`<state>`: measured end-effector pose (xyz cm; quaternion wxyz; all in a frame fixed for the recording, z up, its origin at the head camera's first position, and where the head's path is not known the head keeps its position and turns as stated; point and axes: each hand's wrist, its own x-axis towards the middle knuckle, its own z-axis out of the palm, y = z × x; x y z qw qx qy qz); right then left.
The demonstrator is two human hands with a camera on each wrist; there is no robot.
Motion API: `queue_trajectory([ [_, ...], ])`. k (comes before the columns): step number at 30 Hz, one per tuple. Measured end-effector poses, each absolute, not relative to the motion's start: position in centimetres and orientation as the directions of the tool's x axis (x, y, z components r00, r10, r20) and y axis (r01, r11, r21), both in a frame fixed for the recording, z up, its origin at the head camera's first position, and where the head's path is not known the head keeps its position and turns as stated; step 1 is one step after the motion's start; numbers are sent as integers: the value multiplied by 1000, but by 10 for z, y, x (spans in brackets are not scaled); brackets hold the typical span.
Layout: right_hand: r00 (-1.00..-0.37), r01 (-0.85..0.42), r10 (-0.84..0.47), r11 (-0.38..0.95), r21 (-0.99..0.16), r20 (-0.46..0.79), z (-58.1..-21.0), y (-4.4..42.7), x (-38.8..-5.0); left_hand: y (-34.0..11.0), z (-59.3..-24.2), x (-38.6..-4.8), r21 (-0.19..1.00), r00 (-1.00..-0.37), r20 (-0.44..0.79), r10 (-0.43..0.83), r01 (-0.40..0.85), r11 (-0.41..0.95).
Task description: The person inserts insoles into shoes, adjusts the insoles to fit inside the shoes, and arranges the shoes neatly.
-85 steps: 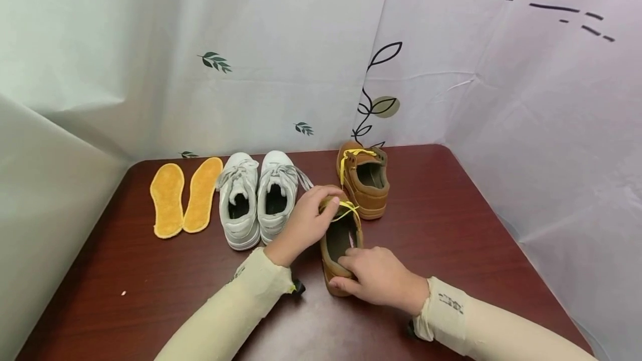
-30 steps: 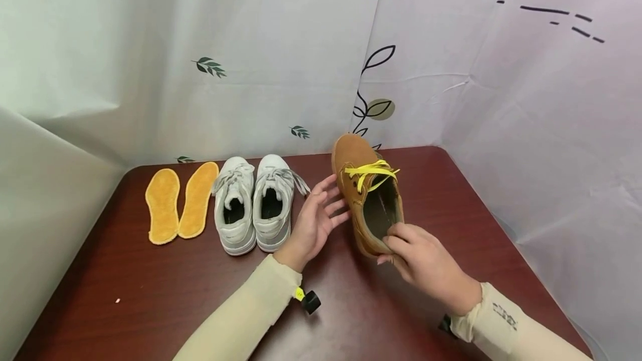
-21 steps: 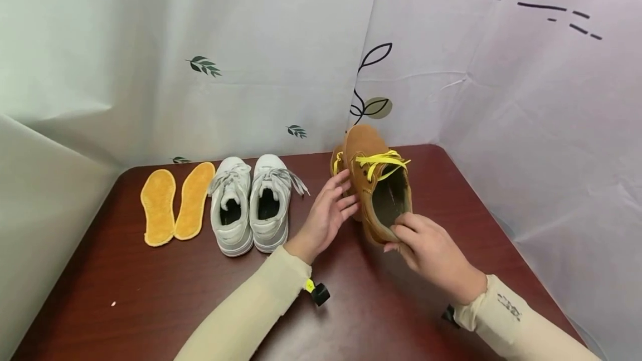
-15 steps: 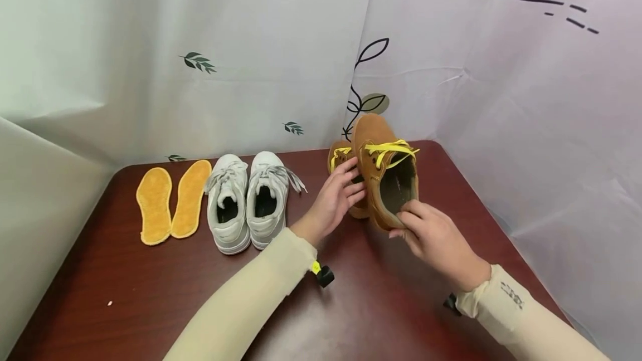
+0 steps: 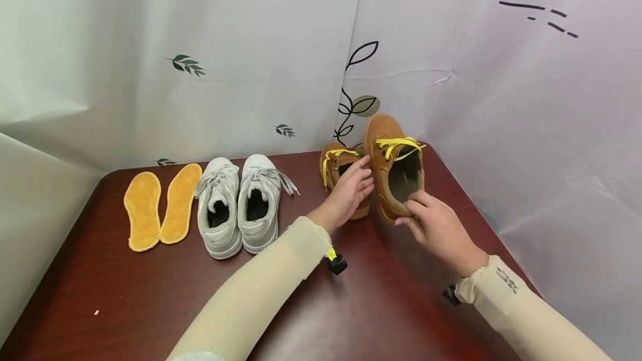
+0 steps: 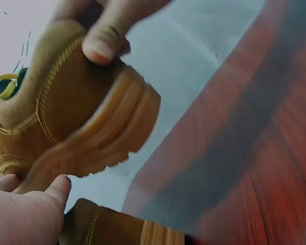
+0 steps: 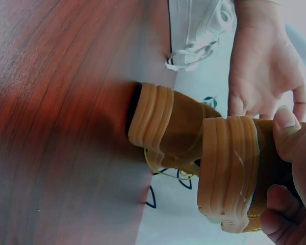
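Note:
My right hand (image 5: 441,230) pinches the heel of a brown shoe (image 5: 383,127) with yellow laces, thumb outside and fingers inside the opening. This shoe is held off the table, toe raised. Against its left side, the fingers of my left hand (image 5: 348,191) are extended; in the left wrist view the fingertips (image 6: 61,185) touch near the sole. A second brown shoe (image 5: 328,155) stands on the table just behind my left hand, which partly covers it. The right wrist view shows the held shoe's ridged sole (image 7: 227,168) beside the standing shoe (image 7: 158,117).
Two white shoes (image 5: 218,233) (image 5: 258,226) stand side by side at the back, left of the brown pair. Further left lie two yellow insoles (image 5: 142,205) (image 5: 180,205). Patterned white sheeting (image 5: 251,43) rises behind the dark red table (image 5: 150,294).
The held brown shoe has been lifted from the table and carried to the right, beside the standing one. My left hand has left its laces and moved along at its side.

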<state>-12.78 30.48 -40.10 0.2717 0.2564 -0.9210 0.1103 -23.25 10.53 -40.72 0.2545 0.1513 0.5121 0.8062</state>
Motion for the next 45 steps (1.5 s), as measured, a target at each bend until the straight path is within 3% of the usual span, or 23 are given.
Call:
queue_trajectory([
  [12,-780,-461,-329,877,-133,533,-422,314,-147,93,-410,-223,925,-799,-8,601,-234,-298],
  [20,-841,-404,-274,892,-204,466,-445,318,-165,74,-426,-206,932,-736,-8,677,-252,-262],
  [31,-904,-356,-265,902,-246,334,-456,308,-195,55,-446,-183,953,-713,-52,699,-244,-178],
  [45,-948,-299,-250,912,-282,198,-459,304,-195,23,-457,-159,969,-732,-96,674,-223,-104],
])
